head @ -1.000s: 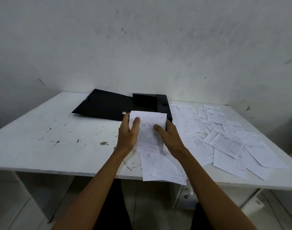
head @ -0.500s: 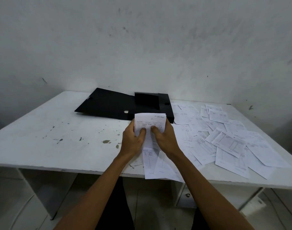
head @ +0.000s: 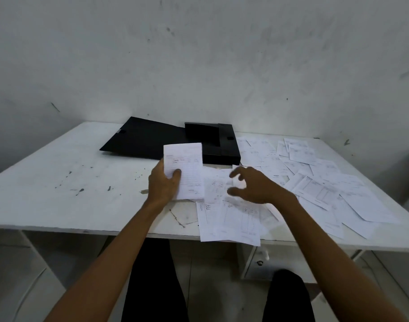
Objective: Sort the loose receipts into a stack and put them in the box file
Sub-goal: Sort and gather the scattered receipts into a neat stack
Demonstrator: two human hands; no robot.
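Note:
My left hand (head: pixel 163 185) grips a small stack of white receipts (head: pixel 186 169), held upright above the table's near middle with the thumb across the front sheet. My right hand (head: pixel 254 185) hovers just to the right with fingers spread and loosely bent, holding nothing, above loose receipts (head: pixel 229 219) lying by the front edge. Many more loose receipts (head: pixel 315 182) cover the right half of the table. The black box file (head: pixel 212 142) lies open at the back, its lid (head: pixel 143 141) flat to the left.
The white table (head: pixel 59 182) is stained and speckled on its left half, with no papers there. A grey wall stands right behind the table. Some receipts overhang the front edge (head: pixel 231 238). My legs in dark trousers are below the table.
My right hand has let go of the held stack and moved right, over the loose receipts. My left hand keeps the stack alone, shifted slightly left.

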